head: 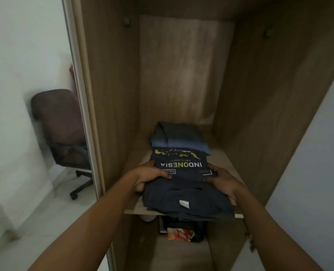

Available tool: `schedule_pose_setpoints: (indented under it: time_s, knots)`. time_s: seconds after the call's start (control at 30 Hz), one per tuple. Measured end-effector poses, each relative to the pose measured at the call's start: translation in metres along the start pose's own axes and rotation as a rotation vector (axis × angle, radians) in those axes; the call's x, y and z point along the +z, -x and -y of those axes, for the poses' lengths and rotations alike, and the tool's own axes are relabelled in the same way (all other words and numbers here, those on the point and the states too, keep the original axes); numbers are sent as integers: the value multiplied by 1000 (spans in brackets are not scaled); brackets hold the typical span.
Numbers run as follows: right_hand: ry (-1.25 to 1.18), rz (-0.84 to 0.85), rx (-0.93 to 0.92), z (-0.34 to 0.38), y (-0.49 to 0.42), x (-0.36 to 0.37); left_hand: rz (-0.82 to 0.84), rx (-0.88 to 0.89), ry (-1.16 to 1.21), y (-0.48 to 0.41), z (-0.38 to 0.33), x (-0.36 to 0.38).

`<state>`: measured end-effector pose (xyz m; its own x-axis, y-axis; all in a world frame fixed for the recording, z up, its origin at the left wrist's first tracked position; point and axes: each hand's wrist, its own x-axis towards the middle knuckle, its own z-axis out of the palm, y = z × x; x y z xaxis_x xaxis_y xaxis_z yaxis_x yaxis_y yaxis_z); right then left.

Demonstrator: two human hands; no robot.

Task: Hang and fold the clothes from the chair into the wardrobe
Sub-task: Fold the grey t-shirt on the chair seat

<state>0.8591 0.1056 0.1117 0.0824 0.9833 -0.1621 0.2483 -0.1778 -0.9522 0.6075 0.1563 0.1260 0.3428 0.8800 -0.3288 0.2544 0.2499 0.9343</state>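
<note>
A folded dark navy T-shirt (183, 194) with "INDONESIA" printed in white and yellow lies on the wardrobe shelf (223, 159), its near edge hanging over the shelf front. My left hand (147, 178) grips its left side. My right hand (223, 181) grips its right side. Behind it, toward the back of the shelf, sits a folded blue-grey garment (178, 136). The brown office chair (61, 130) stands at the left beyond the wardrobe wall, with no clothes visible on it.
The wardrobe's wooden side walls (111, 94) close in left and right. Below the shelf, a lower compartment holds dark items and a red-patterned cloth (180, 233). The open wardrobe door (318, 153) stands at the right. Something red (73, 75) shows behind the wardrobe's left edge.
</note>
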Motion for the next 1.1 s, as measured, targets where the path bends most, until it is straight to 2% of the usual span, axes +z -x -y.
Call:
schedule_pose_setpoints:
  time_s: [0.13, 0.17, 0.23, 0.3, 0.43, 0.5, 0.57, 0.63, 0.73, 1.0, 1.1]
  knots:
    - [-189, 59, 89, 6, -8, -6, 136, -44, 65, 10, -10, -7]
    - [-206, 57, 89, 8, -10, -8, 111, -59, 104, 11, -10, -8]
    - [-58, 48, 75, 9, -8, -8, -10, -54, 114, 10, -8, -6]
    - [144, 50, 52, 8, -5, -4, -130, -8, -69, 5, -2, -5]
    - [451, 18, 25, 6, -5, -7, -190, 91, -504, 4, -3, -5]
    - [628, -143, -61, 9, -9, -9, -301, 273, -737, 3, -8, -4]
    - [769, -275, -230, 10, -14, -1, -307, 396, -888, -4, -7, 3]
    - [909, -178, -339, 5, -19, 16, -203, 343, -1061, -14, 3, 15]
    - [1060, 23, -198, -13, -23, 40, -106, 193, -1191, -26, 27, 25]
    - [1151, 20, -163, -14, -44, 35, -141, 140, -1225, -43, 25, 24]
    - [1147, 16, -153, -17, -42, 35, -158, 178, -1273, -35, 27, 24]
